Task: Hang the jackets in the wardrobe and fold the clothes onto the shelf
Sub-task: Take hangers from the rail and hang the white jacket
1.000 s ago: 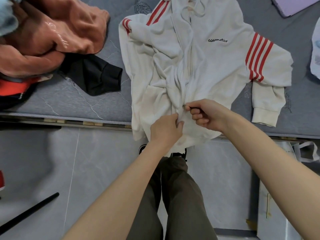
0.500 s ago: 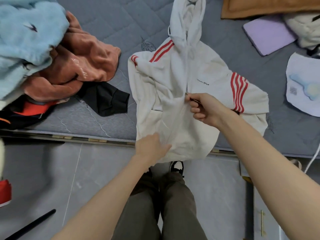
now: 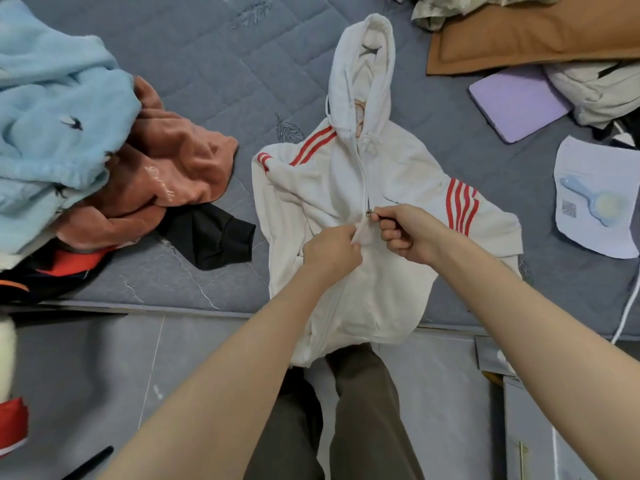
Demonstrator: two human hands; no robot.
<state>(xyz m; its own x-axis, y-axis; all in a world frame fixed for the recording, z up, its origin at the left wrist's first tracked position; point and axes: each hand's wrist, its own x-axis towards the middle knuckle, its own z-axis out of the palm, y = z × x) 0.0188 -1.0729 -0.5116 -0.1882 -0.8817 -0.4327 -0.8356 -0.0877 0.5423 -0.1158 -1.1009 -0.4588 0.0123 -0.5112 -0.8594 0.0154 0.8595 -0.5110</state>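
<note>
White hooded jacket (image 3: 398, 174) is spread on the bed (image 3: 207, 64), zip pull (image 3: 369, 212) pinched by the right grip (image 3: 405, 233), front fabric (image 3: 361, 233) held by the left grip (image 3: 330, 249).

Chest lettering (image 3: 391, 203) illegibly small, partly behind right hand (image 3: 410, 235)

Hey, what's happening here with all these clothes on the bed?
A person stands at a grey mattress, working on a white hoodie with red stripes. It lies face up on the mattress, with its hem hanging over the edge. The right hand pinches the zipper pull about mid-chest, while the left hand grips the fabric just below it. A pile of other clothes sits to the left, untouched.
</note>
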